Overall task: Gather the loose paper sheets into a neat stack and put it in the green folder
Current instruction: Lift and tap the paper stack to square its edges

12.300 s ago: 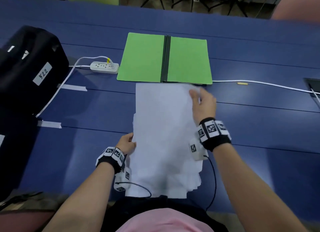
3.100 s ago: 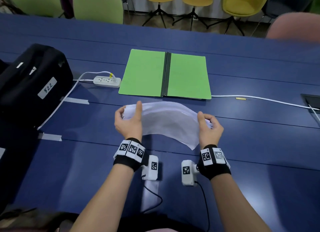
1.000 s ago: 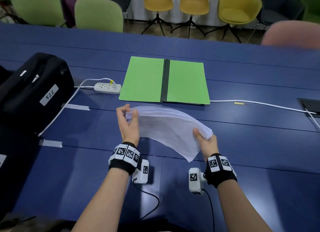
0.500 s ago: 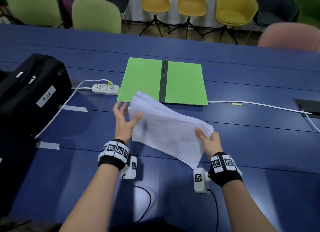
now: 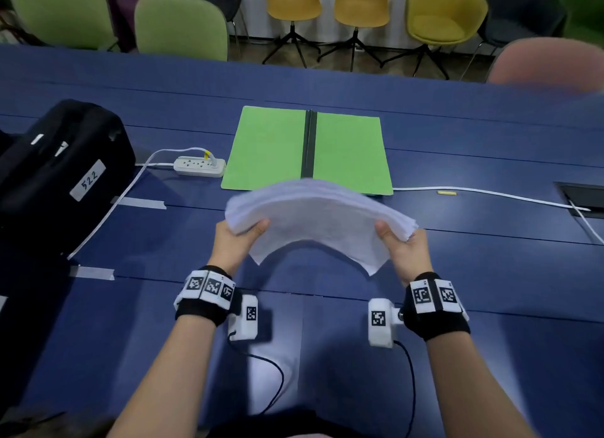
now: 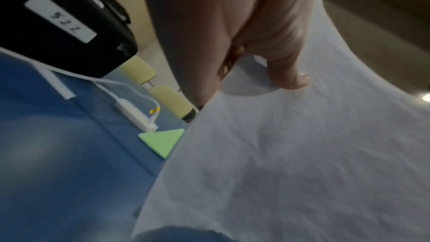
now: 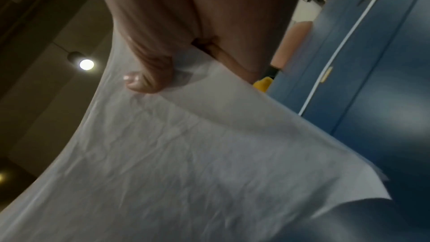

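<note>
Stack (image 5: 313,215) now level, gripped by both hands.

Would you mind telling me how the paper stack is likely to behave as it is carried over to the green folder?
Probably floppy: the paper stack arches upward between the left hand and right hand, and its near corners droop. The sheets may slide apart, since the right-hand edge looks fanned. It seems light, as each thumb and its fingers pinch only an end, short of the green folder.

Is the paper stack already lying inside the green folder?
No: in the head view both the left hand and the right hand hold the paper stack above the table, short of the open green folder.
</note>
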{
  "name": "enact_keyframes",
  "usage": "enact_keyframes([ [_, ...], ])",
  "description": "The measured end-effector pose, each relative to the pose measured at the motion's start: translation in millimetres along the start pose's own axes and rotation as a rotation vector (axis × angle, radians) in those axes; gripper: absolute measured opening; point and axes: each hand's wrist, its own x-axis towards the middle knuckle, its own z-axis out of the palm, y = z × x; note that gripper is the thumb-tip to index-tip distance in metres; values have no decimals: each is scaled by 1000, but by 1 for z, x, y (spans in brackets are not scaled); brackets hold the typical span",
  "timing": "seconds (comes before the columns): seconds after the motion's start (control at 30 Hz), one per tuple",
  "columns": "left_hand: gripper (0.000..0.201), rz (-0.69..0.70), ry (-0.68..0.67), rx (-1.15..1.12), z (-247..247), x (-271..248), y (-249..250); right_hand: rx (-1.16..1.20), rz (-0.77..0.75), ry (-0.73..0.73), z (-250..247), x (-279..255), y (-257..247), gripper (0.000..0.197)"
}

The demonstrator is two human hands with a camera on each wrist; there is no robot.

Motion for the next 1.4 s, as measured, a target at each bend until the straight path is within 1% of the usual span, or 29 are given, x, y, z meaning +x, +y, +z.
enact_keyframes([
  [0.07, 22, -68, 3, 36, 5, -7, -14, -57, 98, 8, 5, -7, 19, 15],
  [0.1, 20, -94, -19, 77, 8, -11, -19, -81, 144, 25, 4, -11, 27, 13],
  [0.17, 19, -121, -35, 193, 13, -11, -24, -111, 187, 52, 1, -13, 32, 13],
  [0.23, 17, -144, 22, 296, 12, -5, -24, -155, 157, 24, -6, -11, 29, 14],
  [0.3, 23, -132, 72, 397, 11, -2, -17, -266, 96, -6, -17, -4, 23, 11],
  [0.37, 31, -63, 63, 541, 11, -2, 0, -491, 57, -7, -29, 5, 17, 10],
  [0.43, 23, 57, 6, 692, 14, -7, 28, -761, 40, -84, -32, 11, 7, 15],
  [0.47, 18, 128, -42, 766, 18, -10, 43, -836, 26, -159, -28, 12, 1, 19],
  [0.5, 15, 200, -91, 847, 23, -14, 57, -856, 18, -231, -21, 12, -5, 25],
  [0.53, 16, 273, -132, 914, 30, -18, 68, -814, 4, -289, -12, 11, -9, 29],
  [0.57, 17, 329, -164, 948, 36, -22, 76, -758, -11, -320, -4, 11, -13, 30],
  [0.6, 18, 353, -195, 951, 40, -26, 83, -686, -44, -328, 2, 10, -14, 32],
  [0.67, 17, 309, -255, 870, 37, -26, 90, -562, -85, -304, 8, 9, -14, 35],
  [0.7, 14, 271, -281, 823, 28, -22, 89, -508, -75, -291, 6, 9, -14, 31],
  [0.73, 16, 248, -293, 801, 18, -19, 87, -436, -63, -289, 3, 9, -14, 23],
  [0.8, 29, 188, -273, 719, -6, -14, 80, -307, -37, -275, -6, 10, -16, 8],
  [0.83, 31, 157, -238, 593, -13, -15, 77, -252, -32, -255, -9, 8, -19, 5],
  [0.9, 32, 116, -174, 177, -13, -24, 77, -159, -33, -200, -11, 7, -21, 13],
  [0.93, 36, 119, -174, -33, -8, -29, 77, -105, -18, -169, -9, 6, -23, 16],
  [0.97, 40, 143, -199, -164, -2, -32, 76, -36, -7, -145, -6, 5, -24, 23],
  [1.0, 40, 176, -236, -220, 4, -35, 75, -6, 1, -137, -2, 5, -22, 31],
  [1.03, 38, 206, -268, -218, 9, -39, 74, 20, -3, -140, 4, 3, -21, 32],
  [1.1, 40, 215, -289, -133, 18, -41, 69, 4, -16, -191, 13, -1, -20, 7],
  [1.17, 51, 137, -278, -26, 26, -37, 59, -58, -28, -248, 18, -2, -16, 29],
  [1.23, 50, 38, -270, 1, 29, -34, 51, -80, -37, -292, 19, -2, -14, 33],
  [1.27, 47, 19, -262, -5, 28, -31, 50, -75, -34, -295, 17, -3, -16, 34],
  [1.3, 46, 19, -264, -12, 25, -27, 49, -64, -35, -287, 15, -1, -16, 40],
  [1.37, 55, 42, -315, -56, 18, -22, 51, -9, -41, -251, 10, -1, -20, 64],
  [1.4, 62, 47, -335, -75, 16, -19, 53, 36, -50, -238, 9, -1, -24, 70],
])
